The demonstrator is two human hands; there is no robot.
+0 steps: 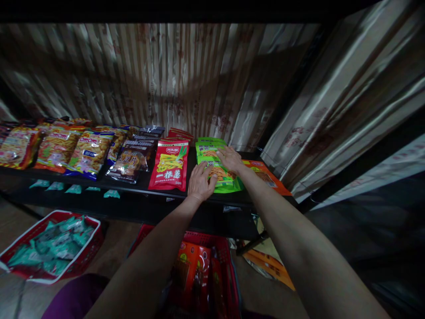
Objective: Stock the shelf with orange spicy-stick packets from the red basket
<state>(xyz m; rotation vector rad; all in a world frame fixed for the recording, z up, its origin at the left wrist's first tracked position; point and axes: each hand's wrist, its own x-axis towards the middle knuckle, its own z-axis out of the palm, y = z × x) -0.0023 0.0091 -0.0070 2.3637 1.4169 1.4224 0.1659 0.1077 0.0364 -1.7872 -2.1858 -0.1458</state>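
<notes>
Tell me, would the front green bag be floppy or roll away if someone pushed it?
The front green bag would probably bend a bit, since it looks like thin packaging. It likely won't roll, being broad and flattish. It may slide, because its surface looks smooth.

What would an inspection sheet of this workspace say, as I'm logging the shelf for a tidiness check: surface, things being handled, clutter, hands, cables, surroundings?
Surface: black shelf, with packets in a row along it.
Things being handled: overlapping green packets, near the shelf's right end.
Clutter: red packet to their left, orange packet to their right; below, a basket of teal packets and a red basket holding orange and red packets.
Hands: left hand and right hand both on the green packets, right hand farther back.
Cables: nothing seen for certain; the light is dim.
Surroundings: patterned curtain behind, bare floor below.
</notes>
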